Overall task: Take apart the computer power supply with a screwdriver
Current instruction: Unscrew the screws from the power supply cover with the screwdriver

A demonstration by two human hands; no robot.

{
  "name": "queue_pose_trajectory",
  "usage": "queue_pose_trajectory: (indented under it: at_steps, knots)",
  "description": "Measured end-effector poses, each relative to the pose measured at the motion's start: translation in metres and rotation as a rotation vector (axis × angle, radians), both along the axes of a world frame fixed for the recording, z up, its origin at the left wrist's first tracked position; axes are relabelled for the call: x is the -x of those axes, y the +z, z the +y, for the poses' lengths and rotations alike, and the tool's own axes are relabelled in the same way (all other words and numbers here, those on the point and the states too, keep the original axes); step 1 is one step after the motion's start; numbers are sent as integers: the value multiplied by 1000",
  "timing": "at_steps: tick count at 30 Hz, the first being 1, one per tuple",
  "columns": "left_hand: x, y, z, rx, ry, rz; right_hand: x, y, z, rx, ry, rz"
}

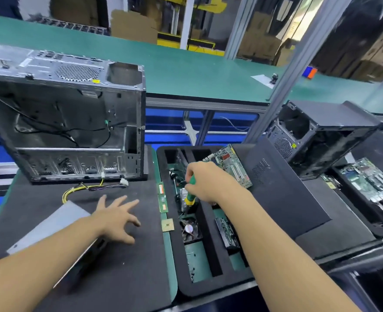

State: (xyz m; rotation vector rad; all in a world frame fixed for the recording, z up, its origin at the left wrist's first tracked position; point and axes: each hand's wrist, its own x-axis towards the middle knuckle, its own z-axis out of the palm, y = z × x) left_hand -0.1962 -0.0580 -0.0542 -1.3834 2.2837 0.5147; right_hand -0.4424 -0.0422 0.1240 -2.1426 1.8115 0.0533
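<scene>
fingers of right hand (202, 183) are wrapped round the screwdriver (191, 192), gripping the green part of the handle. the yellow end points down toward the tray (208, 278). the tip is hidden in clutter, so i can't tell what it touches. the hand sits over the tray's upper-middle slot.

left hand (116, 218) is released, with fingers splayed wide and holding nothing. it's over the mat (129, 278), but i can't tell if the fingertips touch it.

psu (57, 224) is a grey metal box lying flat on the mat at lower left, just beside the left hand. the left forearm crosses over its near end. its cables (91, 188), yellow and black, loop up from the box and end at white plugs just in front of the case (68, 113).

the case is open, stripped and tilted, at the far left of the mat, with loose black wires inside.

tray contents:
- board (231, 165) leaning at the top right
- fan (189, 229) in the middle slot below the screwdriver
- dark module (227, 233) in the slot to its right
- small screws scattered in the bottom slot

ram sticks (162, 199) and cpu (168, 225) lie along the tray's left edge.

to the right are a black panel (282, 188), a second case (316, 140) and a second board (370, 181). a green belt (186, 70) runs behind.
</scene>
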Motion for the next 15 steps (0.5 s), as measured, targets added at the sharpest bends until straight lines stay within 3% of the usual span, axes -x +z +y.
queue_pose_trajectory:
  at_steps: [5,11,15]
  knots:
    - [-94,-2,5,-97,127,-138,-51,-8,-14,-8,100,-43]
    - [-90,-16,19,104,190,-143,-104,-15,-21,-40,196,-85]
    - [-86,-16,15,65,447,-105,-117,-16,-21,-42,203,-72]
